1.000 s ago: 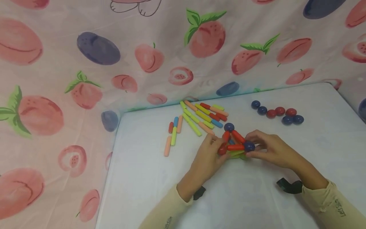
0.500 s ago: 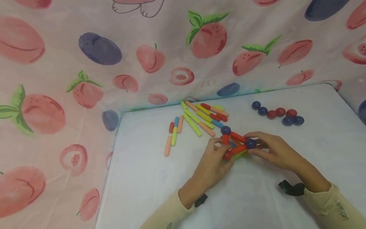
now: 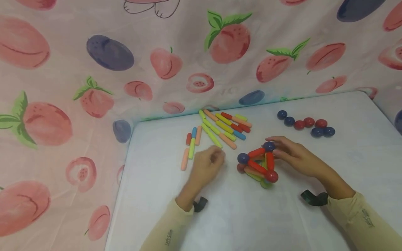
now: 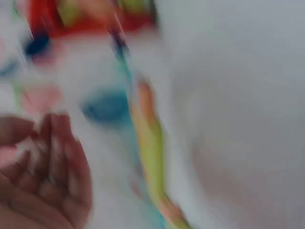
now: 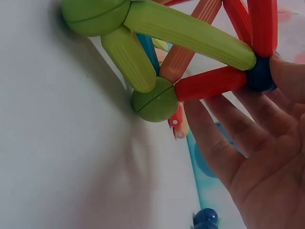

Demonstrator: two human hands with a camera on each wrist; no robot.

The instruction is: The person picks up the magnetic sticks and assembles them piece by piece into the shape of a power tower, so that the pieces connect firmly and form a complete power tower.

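A magnetic stick-and-ball frame (image 3: 257,167) stands on the table in the head view, its upper triangle made of red sticks with two dark blue balls and one red ball (image 3: 271,176) at the corners. My right hand (image 3: 296,157) pinches the far blue ball (image 3: 269,146) between thumb and fingers. Green balls (image 5: 155,100) and green sticks (image 5: 190,36) form the lower part in the right wrist view. Left of the frame, my left hand (image 3: 207,165) holds nothing, fingers loosely bent, close to the loose sticks. The left wrist view is blurred, showing that hand (image 4: 47,171) with bare fingers.
Loose magnetic sticks (image 3: 224,127) in yellow-green, orange, red and blue lie at the back of the white table (image 3: 150,209). Several red and blue balls (image 3: 309,122) sit at the back right. A fruit-print cloth (image 3: 188,42) rises behind the table.
My left hand has let go of the frame and moved left toward the sticks. The frame has turned, bringing the red ball to the front right, while my right hand keeps hold of it.
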